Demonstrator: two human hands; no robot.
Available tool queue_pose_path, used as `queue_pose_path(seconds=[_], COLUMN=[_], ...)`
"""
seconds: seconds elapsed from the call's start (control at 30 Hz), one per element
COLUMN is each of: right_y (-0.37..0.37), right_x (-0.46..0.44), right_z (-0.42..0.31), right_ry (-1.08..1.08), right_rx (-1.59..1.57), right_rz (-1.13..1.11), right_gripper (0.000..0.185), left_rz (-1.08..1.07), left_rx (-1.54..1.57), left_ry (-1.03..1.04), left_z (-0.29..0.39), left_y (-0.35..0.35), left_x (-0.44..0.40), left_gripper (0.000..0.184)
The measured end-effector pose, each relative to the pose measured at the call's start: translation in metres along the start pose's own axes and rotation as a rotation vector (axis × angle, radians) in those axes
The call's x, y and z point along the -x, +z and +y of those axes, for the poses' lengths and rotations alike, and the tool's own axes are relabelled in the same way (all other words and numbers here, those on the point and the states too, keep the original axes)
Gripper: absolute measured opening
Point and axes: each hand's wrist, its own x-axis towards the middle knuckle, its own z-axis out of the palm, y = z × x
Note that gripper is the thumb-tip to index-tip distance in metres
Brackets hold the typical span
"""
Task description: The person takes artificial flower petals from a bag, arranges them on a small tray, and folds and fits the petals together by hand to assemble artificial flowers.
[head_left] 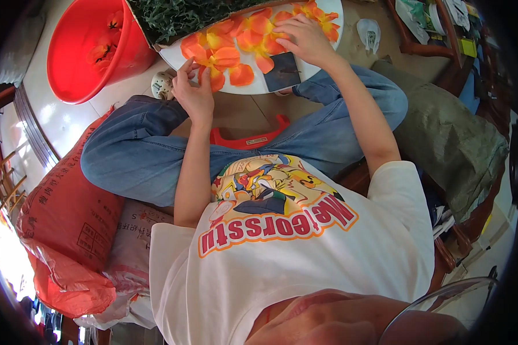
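Orange-yellow artificial flower petals (253,39) lie spread in layered clusters over a white round-edged board (244,86). At its near left edge, my left hand (193,95) has thumb and fingers on either side of an orange petal piece and appears to grip its edge. My right hand (308,41) rests over the petals toward the right, fingers stretched out and apart, fingertips touching them. Just below it lies a dark flat phone-like object (283,71). A single loose petal (242,75) sits between the hands. The right fingertips partly cover the petals beneath.
A red bucket (69,63) holding several orange flower pieces stands at left. Dark green artificial leaves (178,20) fill a box behind the board. A red sack (69,201) leans beside my left leg; a grey-green sack (454,144) lies at right. Part of a red stool (247,141) shows below.
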Motion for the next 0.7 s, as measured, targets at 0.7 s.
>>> queue_pose_path(seconds=[0.7], right_y=[0.000], right_x=[-0.017], right_z=[0.005], right_ry=[0.228], right_rx=[-0.936], right_rz=[-0.168], right_gripper=[0.011], left_rz=[0.036], left_rx=[-0.139], left_ry=[0.101], left_z=[0.005], left_y=[0.001], left_x=[0.004], left_gripper=[0.034])
